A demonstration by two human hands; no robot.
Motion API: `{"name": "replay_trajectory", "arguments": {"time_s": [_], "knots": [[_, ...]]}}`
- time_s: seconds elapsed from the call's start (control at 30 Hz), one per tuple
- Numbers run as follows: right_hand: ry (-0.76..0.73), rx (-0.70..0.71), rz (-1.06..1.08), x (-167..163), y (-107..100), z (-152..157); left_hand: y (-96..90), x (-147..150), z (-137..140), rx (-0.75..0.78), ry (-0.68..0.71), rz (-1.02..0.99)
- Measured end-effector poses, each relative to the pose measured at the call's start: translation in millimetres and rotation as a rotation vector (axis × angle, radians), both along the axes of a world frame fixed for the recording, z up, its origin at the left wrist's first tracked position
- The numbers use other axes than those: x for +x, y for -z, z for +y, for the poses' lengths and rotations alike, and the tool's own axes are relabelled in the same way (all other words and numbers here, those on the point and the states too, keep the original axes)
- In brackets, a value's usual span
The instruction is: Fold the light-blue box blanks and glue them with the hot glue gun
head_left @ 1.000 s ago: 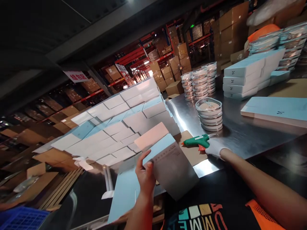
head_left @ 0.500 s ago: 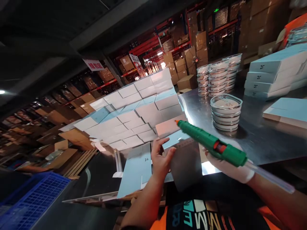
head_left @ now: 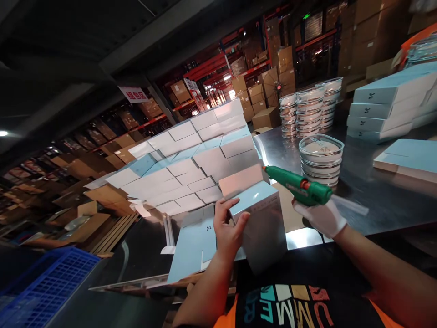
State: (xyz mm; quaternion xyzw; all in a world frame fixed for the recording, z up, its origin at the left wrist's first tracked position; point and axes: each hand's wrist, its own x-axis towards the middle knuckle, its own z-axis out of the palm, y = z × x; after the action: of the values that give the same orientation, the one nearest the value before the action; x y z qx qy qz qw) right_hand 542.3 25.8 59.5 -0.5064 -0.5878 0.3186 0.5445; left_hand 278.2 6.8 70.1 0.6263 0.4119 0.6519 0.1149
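Observation:
My bare left hand (head_left: 228, 225) grips the left edge of a light-blue and white cardboard box (head_left: 264, 232), thumb on its near face and fingers over its top. The box stands upright in front of me with one pale flap (head_left: 241, 182) raised at its far side. In a white glove, my right hand (head_left: 322, 218) is wrapped round a green hot glue gun (head_left: 297, 186). A clear glue stick (head_left: 350, 205) pokes out of its back. The orange nozzle is just right of the flap's upper corner, above the table and apart from the box.
A wall of stacked white boxes (head_left: 184, 168) stands beyond my left hand. Flat blue cardboard (head_left: 193, 243) lies at the left. On the metal table (head_left: 362, 196) are stacks of clear round containers (head_left: 321, 159) and more blue-white boxes (head_left: 378, 111). A blue crate (head_left: 58, 287) sits lower left.
My right hand has carried the glue gun forward and to the right, off the box's top, so the nozzle is now beyond the flap's right side. My left hand and the box have barely moved.

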Motion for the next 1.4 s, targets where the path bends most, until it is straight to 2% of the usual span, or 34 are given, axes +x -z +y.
{"name": "replay_trajectory", "arguments": {"time_s": [0.1, 0.17, 0.2, 0.27, 0.33, 0.43, 0.63, 0.7, 0.8, 0.9, 0.97, 1.03, 1.1, 1.17, 1.27, 1.33, 1.4], "knots": [[-0.062, -0.286, 0.21, 13.4, 14.7, 19.5, -2.4, -3.1, 3.2, -0.018, 0.031, -0.08], [-0.063, -0.491, 0.268, 22.7, 24.5, 32.3, -2.9, -4.9, 4.7, -0.04, 0.046, -0.122], [-0.026, -0.547, 0.235, 28.0, 28.6, 38.0, -2.5, -5.8, 5.3, -0.056, 0.051, -0.138], [0.094, -0.547, 0.091, 38.6, 33.9, 46.3, -1.0, -7.5, 6.2, -0.09, 0.062, -0.164], [0.173, -0.49, 0.001, 44.7, 33.1, 48.8, 0.7, -7.8, 7.0, -0.119, 0.075, -0.179], [0.16, -0.356, -0.021, 33.7, 20.0, 40.3, 1.9, -3.4, 7.6, -0.116, 0.093, -0.171], [-0.296, 0.023, 0.115, -21.5, -21.8, 14.1, 10.8, 12.6, 8.3, -0.014, 0.159, -0.061], [-0.371, 0.073, 0.104, -23.8, -23.8, 11.4, 17.4, 14.6, 9.2, 0.047, 0.174, -0.118], [-0.458, 0.204, 0.026, -13.0, -12.0, 9.6, 25.1, 10.9, 11.2, 0.148, 0.222, -0.185], [-0.505, 0.466, -0.106, -3.8, 0.9, 6.9, 24.1, -3.7, 14.7, 0.223, 0.247, 0.025], [-0.508, 0.672, -0.178, -4.3, 2.0, 4.5, 16.5, -18.2, 17.6, 0.28, 0.276, 0.175], [-0.442, 0.849, -0.247, -10.1, -2.2, 1.3, 2.9, -32.1, 19.1, 0.316, 0.335, 0.3], [-0.342, 0.95, -0.364, -20.6, -7.6, -3.2, -15.4, -40.0, 16.3, 0.307, 0.344, 0.504], [-0.281, 0.999, -0.506, -33.4, -11.0, -7.9, -35.0, -38.9, 8.1, 0.251, 0.286, 0.781], [-0.343, 0.976, -0.632, -42.8, -15.2, -7.0, -59.1, -27.3, -7.3, 0.129, 0.233, 1.062], [-0.361, 0.881, -0.682, -29.2, -23.2, 6.5, -69.5, -25.7, -12.7, 0.066, 0.231, 1.072], [-0.206, 0.736, -0.766, 6.2, -35.6, 32.7, -74.9, -36.5, -11.9, 0.02, 0.152, 0.923]]}}
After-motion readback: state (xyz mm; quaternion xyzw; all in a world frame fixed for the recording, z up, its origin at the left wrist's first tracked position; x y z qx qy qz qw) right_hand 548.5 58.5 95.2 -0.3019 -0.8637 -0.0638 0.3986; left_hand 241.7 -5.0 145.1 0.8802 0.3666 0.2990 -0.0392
